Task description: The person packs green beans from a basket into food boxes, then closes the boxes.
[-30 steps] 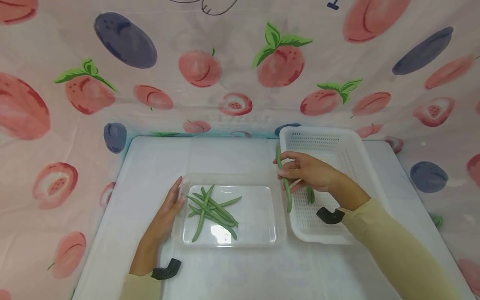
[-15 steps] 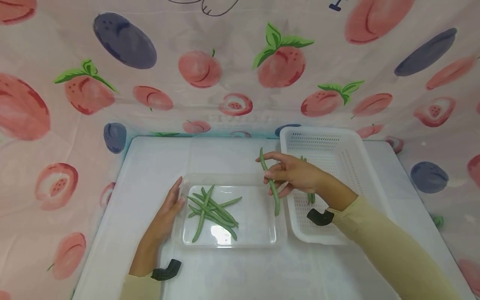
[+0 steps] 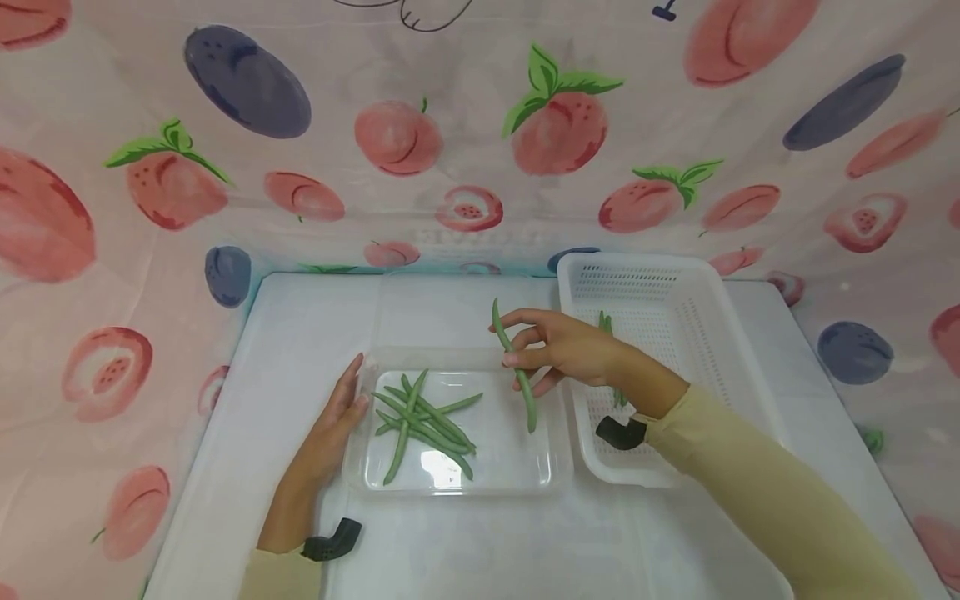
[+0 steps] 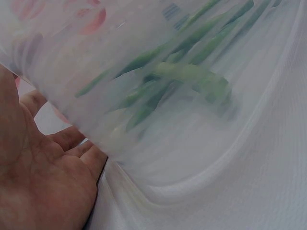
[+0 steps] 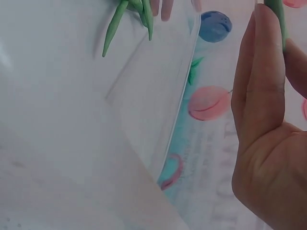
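Observation:
A green bean [image 3: 531,408] is pinched between the thumb and fingers of my right hand [image 3: 577,346], over the right part of a clear plastic box [image 3: 517,458]. The bean stands nearly lengthwise, its far end leaning left. Several green beans [image 3: 427,425] lie crossed in the box's left half. My left hand [image 3: 333,429] rests against the box's left wall with its fingers fairly straight. In the left wrist view the palm [image 4: 53,167] faces the cloudy wall, and the beans [image 4: 201,81] show blurred through it. The right wrist view catches only part of the held bean [image 5: 276,19].
Right of the box stands a white perforated basket [image 3: 682,292], close beside it. A few beans [image 3: 606,322] lie in it, partly hidden under my right arm. Both sit on a white table [image 3: 480,550], with a fruit-print cloth [image 3: 465,150] rising behind and at the sides.
My right hand has moved left with the green bean, from the basket's left edge to over the clear box. The left hand and the piled beans have stayed put.

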A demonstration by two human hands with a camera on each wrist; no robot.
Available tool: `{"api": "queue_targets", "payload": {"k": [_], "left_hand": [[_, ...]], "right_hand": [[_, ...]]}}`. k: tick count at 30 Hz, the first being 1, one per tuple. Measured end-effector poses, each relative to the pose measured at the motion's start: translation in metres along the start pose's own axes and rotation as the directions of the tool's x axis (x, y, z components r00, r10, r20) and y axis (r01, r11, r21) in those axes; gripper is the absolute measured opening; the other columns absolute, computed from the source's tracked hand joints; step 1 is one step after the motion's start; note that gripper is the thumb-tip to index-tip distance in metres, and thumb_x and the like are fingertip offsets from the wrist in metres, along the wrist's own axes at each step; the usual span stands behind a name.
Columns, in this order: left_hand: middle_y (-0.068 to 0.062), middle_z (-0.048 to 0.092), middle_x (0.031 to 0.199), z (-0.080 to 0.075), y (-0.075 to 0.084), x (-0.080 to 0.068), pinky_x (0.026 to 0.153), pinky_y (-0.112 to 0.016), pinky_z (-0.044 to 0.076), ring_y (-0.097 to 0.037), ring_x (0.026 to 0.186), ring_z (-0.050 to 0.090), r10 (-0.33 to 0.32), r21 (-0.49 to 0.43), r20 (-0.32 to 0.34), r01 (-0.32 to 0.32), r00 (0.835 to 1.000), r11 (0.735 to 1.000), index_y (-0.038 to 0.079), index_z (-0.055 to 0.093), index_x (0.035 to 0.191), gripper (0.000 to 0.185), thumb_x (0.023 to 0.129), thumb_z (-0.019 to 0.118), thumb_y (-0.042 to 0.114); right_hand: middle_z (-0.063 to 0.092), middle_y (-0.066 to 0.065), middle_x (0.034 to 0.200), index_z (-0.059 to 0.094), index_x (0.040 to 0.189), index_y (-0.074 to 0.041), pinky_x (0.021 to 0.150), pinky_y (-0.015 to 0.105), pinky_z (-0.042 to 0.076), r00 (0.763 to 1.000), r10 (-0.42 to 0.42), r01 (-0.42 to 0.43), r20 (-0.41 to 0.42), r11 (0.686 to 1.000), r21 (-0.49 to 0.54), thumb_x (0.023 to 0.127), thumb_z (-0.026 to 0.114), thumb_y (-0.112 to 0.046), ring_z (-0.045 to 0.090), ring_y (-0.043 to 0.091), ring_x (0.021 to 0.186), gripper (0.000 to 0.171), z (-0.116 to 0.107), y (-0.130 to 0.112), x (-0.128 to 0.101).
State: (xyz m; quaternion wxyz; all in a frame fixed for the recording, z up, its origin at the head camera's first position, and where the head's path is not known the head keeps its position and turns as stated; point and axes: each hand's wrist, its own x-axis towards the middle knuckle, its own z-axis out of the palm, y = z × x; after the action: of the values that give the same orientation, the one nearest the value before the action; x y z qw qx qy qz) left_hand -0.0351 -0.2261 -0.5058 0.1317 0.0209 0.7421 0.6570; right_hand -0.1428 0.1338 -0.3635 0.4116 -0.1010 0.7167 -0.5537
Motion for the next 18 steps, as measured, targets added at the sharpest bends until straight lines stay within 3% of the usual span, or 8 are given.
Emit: {"api": "queue_targets", "payload": {"k": [8,18], "left_hand": [[0.0,-0.001,0.174,-0.001,-0.003,0.002,0.116,-0.077,0.008,-0.036,0.16,-0.006,0.01,-0.019,0.007,-0.01,1.0,1.0,0.041,0.01,0.164,0.062,0.11,0.041,0.032],[-0.001,-0.003,0.174,-0.001,-0.004,0.002,0.116,-0.078,0.006,-0.036,0.159,-0.008,0.006,-0.013,0.009,-0.006,1.0,1.0,0.042,0.011,0.163,0.063,0.11,0.042,0.031]], "right_hand": [[0.068,0.01,0.102,0.052,0.141,-0.016,0.065,0.043,0.064,1.0,-0.008,0.008,0.007,1.0,-0.006,0.096,0.072,-0.015,0.074,0.024,0.082,0.049,0.012,0.0,0.011],[0.065,0.013,0.104,0.056,0.133,-0.012,0.066,0.042,0.064,1.0,-0.006,0.007,0.023,0.999,-0.047,0.096,0.072,-0.013,0.072,0.023,0.081,0.04,0.024,-0.001,0.017]]}}
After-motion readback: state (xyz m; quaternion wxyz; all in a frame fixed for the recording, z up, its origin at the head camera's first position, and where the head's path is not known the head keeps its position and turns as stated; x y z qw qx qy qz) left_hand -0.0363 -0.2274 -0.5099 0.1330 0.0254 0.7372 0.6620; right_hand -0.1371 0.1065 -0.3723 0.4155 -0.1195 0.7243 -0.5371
